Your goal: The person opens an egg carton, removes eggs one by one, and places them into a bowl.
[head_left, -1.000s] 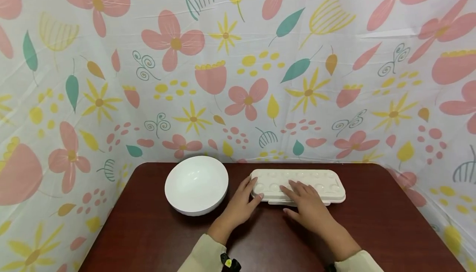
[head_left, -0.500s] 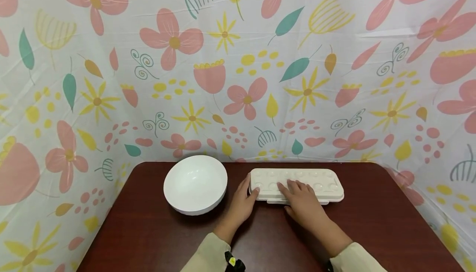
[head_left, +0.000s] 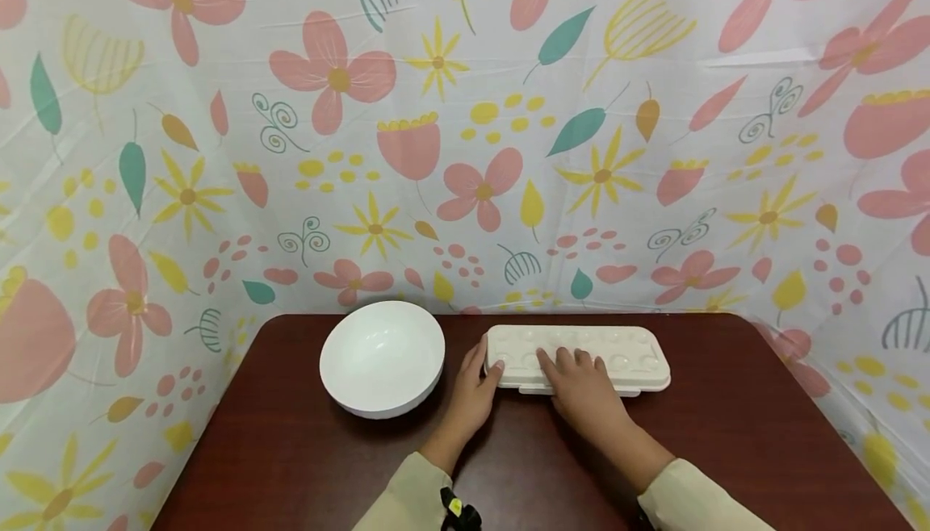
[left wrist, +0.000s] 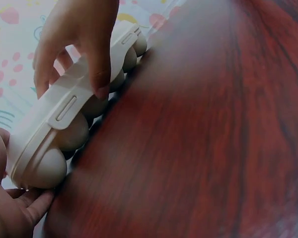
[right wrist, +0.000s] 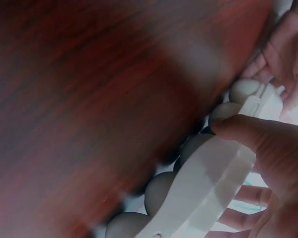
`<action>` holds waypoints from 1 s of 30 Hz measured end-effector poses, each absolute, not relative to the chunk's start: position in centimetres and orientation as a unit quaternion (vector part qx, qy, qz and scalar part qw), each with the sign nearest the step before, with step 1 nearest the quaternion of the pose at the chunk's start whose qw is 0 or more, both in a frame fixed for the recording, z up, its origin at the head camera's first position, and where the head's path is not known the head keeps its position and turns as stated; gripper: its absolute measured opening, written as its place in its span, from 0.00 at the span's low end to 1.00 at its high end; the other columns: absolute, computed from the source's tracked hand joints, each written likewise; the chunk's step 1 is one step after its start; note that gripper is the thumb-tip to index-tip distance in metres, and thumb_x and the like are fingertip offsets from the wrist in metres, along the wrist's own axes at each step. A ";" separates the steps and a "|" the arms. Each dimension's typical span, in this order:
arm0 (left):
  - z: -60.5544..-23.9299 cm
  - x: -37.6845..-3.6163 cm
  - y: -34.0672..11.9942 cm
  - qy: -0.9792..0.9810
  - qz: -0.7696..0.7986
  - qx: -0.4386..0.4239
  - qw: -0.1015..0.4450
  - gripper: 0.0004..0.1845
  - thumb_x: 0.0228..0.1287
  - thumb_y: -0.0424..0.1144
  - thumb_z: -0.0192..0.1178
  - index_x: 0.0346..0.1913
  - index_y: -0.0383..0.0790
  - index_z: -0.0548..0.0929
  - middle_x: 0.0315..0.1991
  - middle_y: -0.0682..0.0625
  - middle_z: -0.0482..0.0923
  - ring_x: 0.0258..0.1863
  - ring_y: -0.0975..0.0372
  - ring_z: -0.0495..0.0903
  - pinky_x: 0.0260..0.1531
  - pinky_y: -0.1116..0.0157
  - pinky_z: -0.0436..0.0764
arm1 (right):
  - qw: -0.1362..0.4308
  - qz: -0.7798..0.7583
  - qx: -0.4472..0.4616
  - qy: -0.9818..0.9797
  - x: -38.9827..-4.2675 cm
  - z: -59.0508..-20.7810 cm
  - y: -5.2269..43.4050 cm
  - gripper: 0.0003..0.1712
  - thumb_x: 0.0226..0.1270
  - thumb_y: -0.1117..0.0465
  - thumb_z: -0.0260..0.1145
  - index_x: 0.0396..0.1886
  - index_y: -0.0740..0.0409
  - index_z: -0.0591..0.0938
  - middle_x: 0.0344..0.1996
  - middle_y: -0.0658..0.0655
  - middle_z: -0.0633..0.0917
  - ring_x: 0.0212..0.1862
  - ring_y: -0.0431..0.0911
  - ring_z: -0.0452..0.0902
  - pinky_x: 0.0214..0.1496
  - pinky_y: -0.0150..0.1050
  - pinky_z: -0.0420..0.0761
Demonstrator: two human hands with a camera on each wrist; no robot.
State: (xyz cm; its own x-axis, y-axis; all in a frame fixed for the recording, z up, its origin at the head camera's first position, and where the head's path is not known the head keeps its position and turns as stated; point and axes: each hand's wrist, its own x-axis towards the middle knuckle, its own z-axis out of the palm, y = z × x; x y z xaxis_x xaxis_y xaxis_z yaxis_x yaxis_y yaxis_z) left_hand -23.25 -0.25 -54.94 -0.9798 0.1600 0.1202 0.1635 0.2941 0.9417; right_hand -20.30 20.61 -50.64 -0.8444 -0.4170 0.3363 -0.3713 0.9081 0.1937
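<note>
A closed white egg carton [head_left: 577, 358] lies lengthwise near the back of the dark red counter [head_left: 291, 466], just to the right of a white bowl [head_left: 382, 357] that stands apart from it. Both hands are on the carton.

The left hand [head_left: 475, 386] sits at the carton's left end, fingers reaching up along the short side. In the left wrist view its fingertips [left wrist: 37, 206] lie low at the corner against the counter, which looks like bracing so the carton does not slide. The fingers are fairly straight, touching and not closing round anything.

The right hand [head_left: 581, 390] covers the front middle of the carton. Its fingers lie over the lid, and the right wrist view shows the thumb [right wrist: 248, 134] curled under the lid's front lip, so the hand pinches the lid edge between thumb and fingers. That hold sits close to the flat latch tab [left wrist: 65, 108] on the front rim, a sensible place to lift from.

The rounded egg cups [left wrist: 72, 133] of the lower half show beneath the rim. Whether the lid has begun to part from the base is hard to tell, since both wrist views are blurred.

A flowered cloth [head_left: 465, 127] hangs behind and to both sides.
</note>
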 end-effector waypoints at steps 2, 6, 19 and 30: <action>-55.1 -23.3 -0.3 -0.803 -0.586 -0.105 0.007 0.37 0.78 0.53 0.51 0.81 0.43 0.54 0.78 0.42 0.57 0.78 0.49 0.57 0.75 0.45 0.60 | 0.196 -0.073 0.204 -0.957 -20.4 -50.7 20.4 0.37 0.53 0.58 0.76 0.65 0.57 0.78 0.46 0.61 0.80 0.46 0.64 0.79 0.42 0.62 0.81; -55.3 -23.5 -0.3 -0.799 -0.591 -0.110 0.016 0.37 0.77 0.54 0.52 0.81 0.45 0.54 0.78 0.42 0.57 0.78 0.49 0.58 0.75 0.45 0.60 | 0.211 -0.113 0.203 -0.949 -20.7 -50.6 19.8 0.35 0.54 0.55 0.76 0.63 0.59 0.79 0.44 0.62 0.78 0.40 0.63 0.78 0.38 0.63 0.82; -55.8 -23.6 -0.2 -0.773 -0.627 -0.092 0.000 0.41 0.71 0.56 0.60 0.81 0.50 0.55 0.78 0.44 0.58 0.77 0.52 0.59 0.70 0.50 0.70 | 0.242 -0.242 0.192 -0.920 -20.9 -51.0 18.6 0.19 0.67 0.62 0.62 0.54 0.66 0.74 0.41 0.66 0.76 0.35 0.62 0.81 0.31 0.57 0.86; -56.2 -23.6 -0.2 -0.772 -0.629 -0.092 -0.004 0.42 0.71 0.55 0.61 0.81 0.50 0.55 0.77 0.43 0.58 0.75 0.51 0.61 0.68 0.50 0.72 | 0.281 -0.334 0.169 -0.884 -20.4 -51.3 17.3 0.22 0.73 0.66 0.40 0.52 0.69 0.77 0.40 0.68 0.80 0.40 0.63 0.88 0.33 0.55 0.88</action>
State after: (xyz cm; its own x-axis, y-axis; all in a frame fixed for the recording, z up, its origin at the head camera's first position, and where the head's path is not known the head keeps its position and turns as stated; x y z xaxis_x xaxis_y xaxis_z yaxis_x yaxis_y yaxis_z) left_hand -23.56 -0.23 -56.17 -0.9832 0.1467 0.1085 0.1360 0.1931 0.9717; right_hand -20.44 17.31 -51.32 -0.7850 -0.4866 0.3835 -0.1118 0.7201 0.6848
